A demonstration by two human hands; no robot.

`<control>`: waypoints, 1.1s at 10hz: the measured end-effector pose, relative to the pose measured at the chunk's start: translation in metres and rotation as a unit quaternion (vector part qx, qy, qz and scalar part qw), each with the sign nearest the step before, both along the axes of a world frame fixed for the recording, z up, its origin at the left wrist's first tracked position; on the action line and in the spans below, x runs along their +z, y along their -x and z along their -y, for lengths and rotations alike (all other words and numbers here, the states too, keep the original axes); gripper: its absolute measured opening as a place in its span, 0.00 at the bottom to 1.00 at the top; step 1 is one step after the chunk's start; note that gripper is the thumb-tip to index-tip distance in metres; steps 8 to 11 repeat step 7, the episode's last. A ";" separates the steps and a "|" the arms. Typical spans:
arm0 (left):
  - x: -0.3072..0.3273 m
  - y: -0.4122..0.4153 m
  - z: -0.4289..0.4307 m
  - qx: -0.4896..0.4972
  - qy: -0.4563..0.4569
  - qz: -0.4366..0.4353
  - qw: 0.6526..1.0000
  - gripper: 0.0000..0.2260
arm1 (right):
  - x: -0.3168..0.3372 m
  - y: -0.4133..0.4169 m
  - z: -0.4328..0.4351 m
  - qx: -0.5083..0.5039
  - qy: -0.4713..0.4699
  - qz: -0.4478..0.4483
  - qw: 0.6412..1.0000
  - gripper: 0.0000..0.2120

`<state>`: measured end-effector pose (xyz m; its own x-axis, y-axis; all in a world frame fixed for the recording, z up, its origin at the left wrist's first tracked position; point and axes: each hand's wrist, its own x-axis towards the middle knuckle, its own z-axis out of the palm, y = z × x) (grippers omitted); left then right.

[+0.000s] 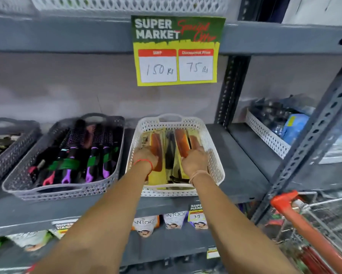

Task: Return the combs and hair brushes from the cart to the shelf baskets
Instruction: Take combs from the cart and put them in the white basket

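Now both hands are down in the white basket point(215, 155), settling packaged combs into their row.

Left hand point(145, 156) lies curled over an orange-brown comb point(157, 147) in yellow card packaging, pressing it toward the basket's left wall; whether the fingers close round it I cannot tell. Right hand point(194, 160) is wrapped on a second orange-brown comb point(183, 142), knuckles up, probably keeping it on edge so the packs stand side by side. Between the hands a dark comb pack point(170, 153) stands already filed. Left of the left hand, the grey basket point(63, 189) holds the hair brushes point(91, 155), handles toward the person. Right of and below the right hand, the cart point(288, 206) shows its red handle; its contents are too blurred to tell.
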<state>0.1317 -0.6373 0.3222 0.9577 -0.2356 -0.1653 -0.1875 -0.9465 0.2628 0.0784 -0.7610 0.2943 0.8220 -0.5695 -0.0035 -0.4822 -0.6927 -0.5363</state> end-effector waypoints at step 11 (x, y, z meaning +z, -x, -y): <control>-0.017 0.094 -0.130 -0.215 0.033 0.169 0.961 0.20 | -0.016 0.093 -0.169 0.029 0.189 0.153 0.969 0.33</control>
